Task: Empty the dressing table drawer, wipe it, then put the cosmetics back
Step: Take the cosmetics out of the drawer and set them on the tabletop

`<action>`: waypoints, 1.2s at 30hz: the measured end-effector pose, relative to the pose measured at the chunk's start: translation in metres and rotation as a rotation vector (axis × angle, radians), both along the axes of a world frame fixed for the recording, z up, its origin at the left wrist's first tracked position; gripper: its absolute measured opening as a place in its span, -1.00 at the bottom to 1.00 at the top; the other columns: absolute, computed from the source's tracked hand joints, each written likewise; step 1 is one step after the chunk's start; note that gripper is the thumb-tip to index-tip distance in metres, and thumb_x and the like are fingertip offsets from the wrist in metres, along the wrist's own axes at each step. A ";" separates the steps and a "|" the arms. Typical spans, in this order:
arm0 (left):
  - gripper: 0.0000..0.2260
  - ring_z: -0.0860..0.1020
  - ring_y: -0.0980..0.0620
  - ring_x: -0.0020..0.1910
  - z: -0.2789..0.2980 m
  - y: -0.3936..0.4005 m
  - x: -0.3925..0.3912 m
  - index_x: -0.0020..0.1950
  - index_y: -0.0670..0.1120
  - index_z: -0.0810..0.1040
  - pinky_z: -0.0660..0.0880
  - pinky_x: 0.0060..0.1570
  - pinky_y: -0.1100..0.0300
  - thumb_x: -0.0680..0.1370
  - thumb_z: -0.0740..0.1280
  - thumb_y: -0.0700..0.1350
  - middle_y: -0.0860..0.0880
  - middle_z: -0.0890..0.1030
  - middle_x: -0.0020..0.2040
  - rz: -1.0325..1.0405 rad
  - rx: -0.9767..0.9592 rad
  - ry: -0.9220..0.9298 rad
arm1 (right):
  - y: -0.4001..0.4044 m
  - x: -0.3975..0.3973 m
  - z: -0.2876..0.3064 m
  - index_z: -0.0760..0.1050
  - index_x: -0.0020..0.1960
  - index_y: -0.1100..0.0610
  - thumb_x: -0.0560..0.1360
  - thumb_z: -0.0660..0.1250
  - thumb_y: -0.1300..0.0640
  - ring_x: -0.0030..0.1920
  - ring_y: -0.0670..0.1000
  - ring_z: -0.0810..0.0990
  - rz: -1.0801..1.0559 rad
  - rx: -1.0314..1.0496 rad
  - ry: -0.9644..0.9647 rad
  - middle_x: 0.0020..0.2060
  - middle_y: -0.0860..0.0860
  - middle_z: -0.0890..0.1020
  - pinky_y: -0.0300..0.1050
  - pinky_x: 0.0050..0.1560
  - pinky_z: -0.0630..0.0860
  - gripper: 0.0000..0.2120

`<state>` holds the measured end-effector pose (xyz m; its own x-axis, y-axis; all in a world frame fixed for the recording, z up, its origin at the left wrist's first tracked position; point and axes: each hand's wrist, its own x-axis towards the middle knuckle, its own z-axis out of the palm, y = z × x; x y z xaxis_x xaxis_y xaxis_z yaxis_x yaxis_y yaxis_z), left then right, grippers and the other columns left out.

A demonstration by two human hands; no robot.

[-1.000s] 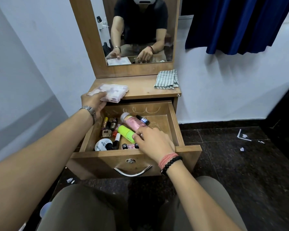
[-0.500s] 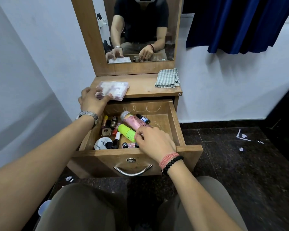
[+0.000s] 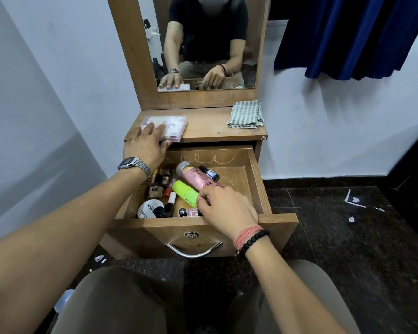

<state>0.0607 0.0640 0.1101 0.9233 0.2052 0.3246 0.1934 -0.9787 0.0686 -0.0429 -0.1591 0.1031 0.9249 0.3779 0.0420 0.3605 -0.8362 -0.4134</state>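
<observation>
Tin (image 3: pixel 147 209) in drawer (image 3: pixel 253 179) reads "NAIL POLISH"

- We count two hands: left (image 3: pixel 146 145), right (image 3: pixel 223 208).
- One open drawer (image 3: pixel 256 182).
- One clear box (image 3: pixel 173 125).
- One striped cloth (image 3: pixel 246 114).
- One pink bottle (image 3: pixel 194 177).
- One green bottle (image 3: pixel 185 192).
- One white round tin (image 3: pixel 147 208).
- Small bottles and tubes: too crowded for a sure count.
</observation>
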 end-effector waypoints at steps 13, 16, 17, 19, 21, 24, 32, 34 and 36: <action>-0.58 0.39 -0.26 0.30 0.022 0.012 0.033 0.42 -0.03 0.35 0.42 0.17 -0.11 0.60 0.16 0.08 -0.18 0.44 0.33 -0.010 -0.045 0.095 | 0.001 0.000 -0.001 0.53 0.13 -0.07 0.59 0.09 -0.04 -0.25 0.04 0.47 0.003 -0.015 -0.004 -0.12 0.01 0.60 -0.14 -0.25 0.40 -0.74; -0.63 0.46 -0.27 0.19 0.023 0.019 0.044 0.31 -0.07 0.45 0.46 0.06 -0.08 0.58 0.20 0.09 -0.21 0.48 0.25 -0.013 -0.077 0.084 | 0.001 0.001 -0.002 0.52 0.15 -0.07 0.59 0.08 -0.05 -0.23 0.04 0.47 -0.002 -0.017 0.006 -0.06 0.03 0.62 -0.13 -0.24 0.41 -0.72; -0.63 0.47 -0.27 0.17 0.023 0.021 0.048 0.30 -0.07 0.46 0.46 0.04 -0.07 0.58 0.21 0.09 -0.22 0.49 0.23 -0.012 -0.081 0.078 | 0.002 0.001 -0.002 0.52 0.14 -0.07 0.59 0.08 -0.05 -0.23 0.05 0.46 -0.005 -0.018 0.010 -0.06 0.03 0.62 -0.12 -0.23 0.40 -0.72; -0.64 0.49 -0.28 0.13 0.021 0.024 0.055 0.29 -0.06 0.47 0.47 -0.02 -0.06 0.58 0.20 0.09 -0.22 0.51 0.21 -0.017 -0.075 0.072 | 0.002 0.002 -0.003 0.53 0.12 -0.06 0.58 0.08 -0.05 -0.24 0.05 0.45 -0.009 -0.020 0.010 -0.07 0.02 0.63 -0.11 -0.24 0.37 -0.72; -0.66 0.50 -0.28 0.10 0.020 0.027 0.061 0.26 -0.05 0.47 0.49 -0.04 -0.06 0.58 0.19 0.09 -0.23 0.52 0.19 -0.018 -0.067 0.073 | 0.002 0.002 -0.003 0.54 0.11 -0.06 0.58 0.08 -0.05 -0.26 0.06 0.45 -0.008 -0.020 0.010 -0.09 0.02 0.63 -0.12 -0.26 0.36 -0.72; -0.67 0.50 -0.29 0.09 0.019 0.030 0.069 0.24 -0.04 0.47 0.52 -0.02 -0.09 0.58 0.19 0.10 -0.23 0.51 0.17 -0.013 -0.071 0.077 | 0.002 0.003 -0.004 0.54 0.11 -0.05 0.58 0.09 -0.06 -0.26 0.06 0.46 -0.011 -0.016 0.010 -0.09 0.02 0.64 -0.12 -0.26 0.38 -0.71; -0.61 0.50 -0.31 0.09 0.024 0.027 0.080 0.33 -0.05 0.42 0.50 -0.04 -0.06 0.59 0.17 0.13 -0.27 0.46 0.21 0.017 -0.015 0.090 | 0.001 0.004 -0.003 0.53 0.16 -0.05 0.59 0.09 -0.08 -0.25 0.05 0.44 -0.006 -0.020 0.029 -0.06 0.03 0.64 -0.12 -0.24 0.37 -0.70; -0.61 0.50 -0.31 0.09 0.024 0.026 0.080 0.33 -0.05 0.42 0.50 -0.04 -0.07 0.60 0.17 0.13 -0.27 0.45 0.21 0.024 -0.009 0.087 | 0.002 0.004 -0.003 0.53 0.16 -0.05 0.59 0.09 -0.08 -0.24 0.04 0.45 -0.004 -0.022 0.032 -0.06 0.03 0.64 -0.12 -0.24 0.37 -0.70; -0.61 0.50 -0.32 0.09 0.025 0.025 0.079 0.33 -0.05 0.42 0.50 -0.05 -0.07 0.59 0.17 0.13 -0.27 0.45 0.21 0.028 -0.008 0.090 | 0.002 0.004 -0.003 0.53 0.15 -0.05 0.59 0.09 -0.08 -0.24 0.04 0.46 -0.003 -0.021 0.032 -0.07 0.03 0.64 -0.12 -0.24 0.38 -0.70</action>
